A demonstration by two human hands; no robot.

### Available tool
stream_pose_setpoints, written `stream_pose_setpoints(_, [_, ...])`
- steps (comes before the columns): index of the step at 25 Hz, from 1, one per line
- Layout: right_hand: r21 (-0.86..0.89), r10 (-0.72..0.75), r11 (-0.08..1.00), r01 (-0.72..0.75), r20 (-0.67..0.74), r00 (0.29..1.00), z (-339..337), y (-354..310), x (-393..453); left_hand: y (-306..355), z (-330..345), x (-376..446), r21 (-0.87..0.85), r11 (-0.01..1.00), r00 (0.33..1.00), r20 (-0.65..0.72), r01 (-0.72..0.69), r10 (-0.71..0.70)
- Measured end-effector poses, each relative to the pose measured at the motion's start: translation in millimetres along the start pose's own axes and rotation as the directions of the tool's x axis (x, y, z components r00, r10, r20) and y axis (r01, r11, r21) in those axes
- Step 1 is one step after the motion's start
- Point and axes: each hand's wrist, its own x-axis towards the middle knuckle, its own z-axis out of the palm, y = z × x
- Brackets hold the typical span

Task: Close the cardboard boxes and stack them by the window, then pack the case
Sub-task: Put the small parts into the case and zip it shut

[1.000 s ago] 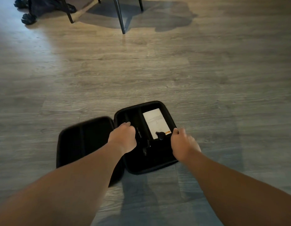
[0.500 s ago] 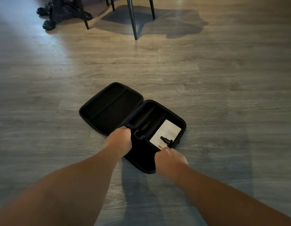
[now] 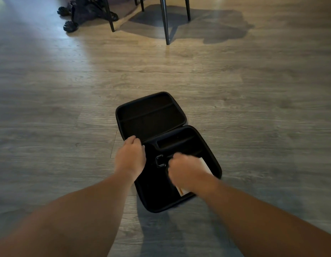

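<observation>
Your left hand [image 3: 130,158] grips the open black hard-shell case [image 3: 166,145] at its hinge, steadying it; your right hand [image 3: 186,170], curled and blurred, reaches inside, its grasp unclear.

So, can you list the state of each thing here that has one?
case: open, lying flat on the floor
left hand: grips the case edge by the hinge
right hand: curled inside the lower half, blurred; whether it holds something is unclear
white paper: in the lower half, partly hidden

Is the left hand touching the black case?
Touching. The head view shows the left hand with fingers curled over the black case edge near its hinge.
</observation>
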Motion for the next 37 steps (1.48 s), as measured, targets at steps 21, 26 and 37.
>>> stream_pose_setpoints(21, [0.106,0.271,0.956,-0.274,0.042,0.962,-17,46,62,-46,18,77,-0.507,0.464,0.654,0.305,0.727,-0.692])
stream_pose_setpoints(26, [0.214,0.393,0.904,-0.37,-0.082,0.916,-34,46,80,-56,14,80,-0.627,0.349,0.653,0.352,0.696,-0.67])
stream_pose_setpoints(37, [0.673,0.449,0.717,-0.182,-0.247,0.859,-59,93,66,-55,-23,63,-0.754,0.521,0.906,0.238,0.4,-0.35])
